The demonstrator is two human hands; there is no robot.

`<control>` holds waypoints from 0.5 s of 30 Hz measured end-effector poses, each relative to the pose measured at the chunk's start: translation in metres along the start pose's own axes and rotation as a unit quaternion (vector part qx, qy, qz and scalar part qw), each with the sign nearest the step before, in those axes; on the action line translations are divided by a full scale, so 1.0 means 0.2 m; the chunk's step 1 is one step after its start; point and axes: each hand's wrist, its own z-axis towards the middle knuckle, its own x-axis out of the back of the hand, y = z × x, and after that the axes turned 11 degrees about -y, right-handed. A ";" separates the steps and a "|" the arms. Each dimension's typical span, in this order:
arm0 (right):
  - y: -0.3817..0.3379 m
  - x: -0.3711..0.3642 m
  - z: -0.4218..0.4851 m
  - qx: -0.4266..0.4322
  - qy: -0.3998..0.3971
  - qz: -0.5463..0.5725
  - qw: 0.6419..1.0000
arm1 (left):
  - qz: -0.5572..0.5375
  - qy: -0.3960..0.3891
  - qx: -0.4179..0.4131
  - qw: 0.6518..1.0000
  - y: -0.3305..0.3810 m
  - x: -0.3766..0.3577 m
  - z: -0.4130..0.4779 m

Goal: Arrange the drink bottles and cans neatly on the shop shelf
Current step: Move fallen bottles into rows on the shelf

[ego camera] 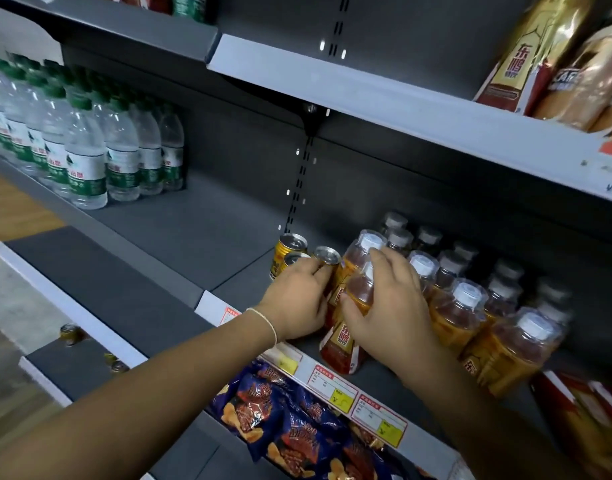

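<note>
Bare shelf (pixel 193 230) lies open between water bottles (pixel 86 161) and cans (pixel 290 251); amber bottles (pixel 470 306) crowd the right

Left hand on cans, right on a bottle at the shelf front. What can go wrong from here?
1. The orange bottle that the right hand grips looks tilted, near the shelf edge; released like that, it may topple onto the snack bags below.
2. The left hand grips the gold cans, which are bunched together; a nudge could knock one over.
3. The right forearm runs close to the front-row bottles and might brush them.
</note>
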 end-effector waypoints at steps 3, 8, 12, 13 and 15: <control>-0.03 0.02 0.07 0.003 -0.012 -0.028 1.000 | 0.034 0.005 0.026 0.999 -0.05 0.03 0.03; -0.07 -0.01 0.12 0.007 0.021 -0.068 0.997 | 0.059 -0.027 0.117 0.991 -0.14 0.03 0.08; -0.07 -0.06 0.11 0.008 0.062 -0.053 0.997 | 0.037 -0.060 0.146 0.987 -0.18 -0.02 0.11; -0.07 -0.07 0.12 0.005 0.064 -0.047 0.997 | 0.042 -0.061 0.149 0.986 -0.19 -0.03 0.12; -0.06 -0.08 0.12 0.000 0.066 -0.042 0.997 | 0.061 -0.058 0.156 0.984 -0.19 -0.05 0.14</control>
